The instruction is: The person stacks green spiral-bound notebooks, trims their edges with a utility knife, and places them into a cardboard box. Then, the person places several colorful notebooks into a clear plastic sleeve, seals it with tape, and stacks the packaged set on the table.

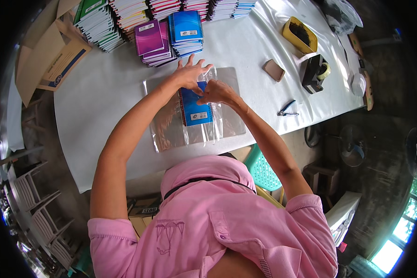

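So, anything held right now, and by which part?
Can't tell for the right hand: it's curled over the upper right of the blue spiral notebook, possibly pinching clear plastic. Left hand: fingers spread, no hold visible.

My left arm (136, 118) and right arm (266, 132) are reaching over the tabletop's (90, 116) near edge, both elbows (112, 156) bending outward. My left hand (188, 76) is holding its fingers (190, 60) splayed toward the far edge; my right hand (216, 91) is curling just beside it, knuckles uppermost.
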`<state>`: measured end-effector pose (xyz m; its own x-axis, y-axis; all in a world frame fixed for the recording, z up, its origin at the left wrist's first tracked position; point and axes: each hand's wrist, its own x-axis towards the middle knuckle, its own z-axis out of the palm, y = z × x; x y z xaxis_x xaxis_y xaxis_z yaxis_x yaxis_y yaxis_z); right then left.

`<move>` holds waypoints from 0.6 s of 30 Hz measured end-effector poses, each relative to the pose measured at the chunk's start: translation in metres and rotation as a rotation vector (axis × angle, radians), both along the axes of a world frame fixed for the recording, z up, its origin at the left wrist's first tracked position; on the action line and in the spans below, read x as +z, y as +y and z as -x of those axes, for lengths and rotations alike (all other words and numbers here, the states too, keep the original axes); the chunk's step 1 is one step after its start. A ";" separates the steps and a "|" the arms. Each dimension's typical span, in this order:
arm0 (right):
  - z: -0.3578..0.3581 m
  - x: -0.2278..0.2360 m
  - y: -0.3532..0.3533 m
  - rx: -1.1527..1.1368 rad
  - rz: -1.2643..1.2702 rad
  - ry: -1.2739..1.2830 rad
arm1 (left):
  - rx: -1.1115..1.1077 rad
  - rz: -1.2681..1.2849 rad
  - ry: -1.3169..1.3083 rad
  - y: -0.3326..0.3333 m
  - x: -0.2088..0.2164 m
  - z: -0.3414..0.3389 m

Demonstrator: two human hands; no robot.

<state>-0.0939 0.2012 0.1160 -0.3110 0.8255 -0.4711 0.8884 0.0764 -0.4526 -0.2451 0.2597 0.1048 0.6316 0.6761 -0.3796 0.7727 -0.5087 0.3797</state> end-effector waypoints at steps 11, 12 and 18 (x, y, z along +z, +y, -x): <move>-0.005 -0.007 0.005 0.051 0.078 0.154 | -0.085 -0.147 0.067 -0.013 0.011 -0.004; -0.005 -0.007 0.005 0.043 0.081 0.165 | -0.116 -0.148 0.094 -0.014 0.013 -0.006; -0.013 -0.021 0.005 0.019 0.056 0.163 | -0.218 -0.119 0.189 -0.013 0.020 -0.018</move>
<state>-0.0812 0.2064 0.0950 -0.4022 0.7925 -0.4585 0.8015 0.0628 -0.5946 -0.2272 0.2471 0.1250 0.6924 0.5792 -0.4303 0.6917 -0.7026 0.1673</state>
